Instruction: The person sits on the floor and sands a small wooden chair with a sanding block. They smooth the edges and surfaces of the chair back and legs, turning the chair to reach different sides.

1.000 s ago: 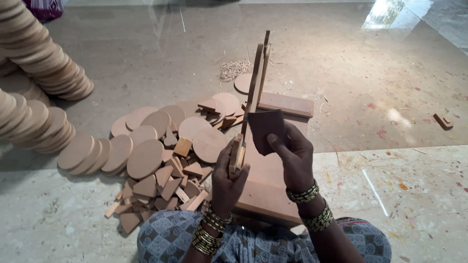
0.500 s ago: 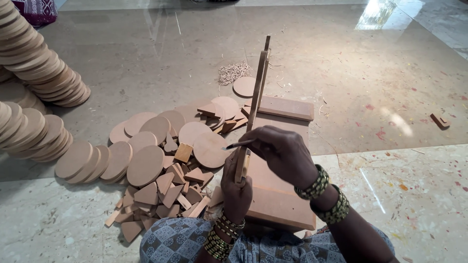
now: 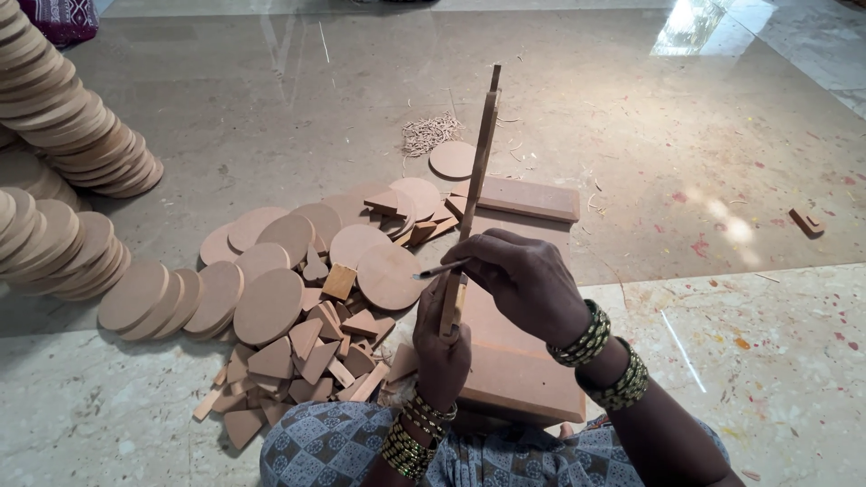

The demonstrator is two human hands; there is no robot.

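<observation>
Above the board (image 3: 514, 361) — left hand (image 3: 442, 338) gripping upright saw frame (image 3: 476, 171), right hand (image 3: 528, 280) pinching pencil (image 3: 442, 269).

I sit on the floor (image 3: 225, 108). A flat board (image 3: 514, 361) lies on the floor right in front of me. My left hand (image 3: 440, 347) holds a tall stick (image 3: 474, 194) that stands up on the board. My right hand (image 3: 523, 280) is just right of the stick, and a thin pencil (image 3: 440, 270) pokes out of it to the left. Left of the board lies a heap of round discs (image 3: 271, 302) with small cut bits (image 3: 316, 361) in front. Far left stand stacks of discs (image 3: 63, 108). Behind the stick lie one lone disc (image 3: 451, 160) and a curl of shavings (image 3: 426, 135).
</observation>
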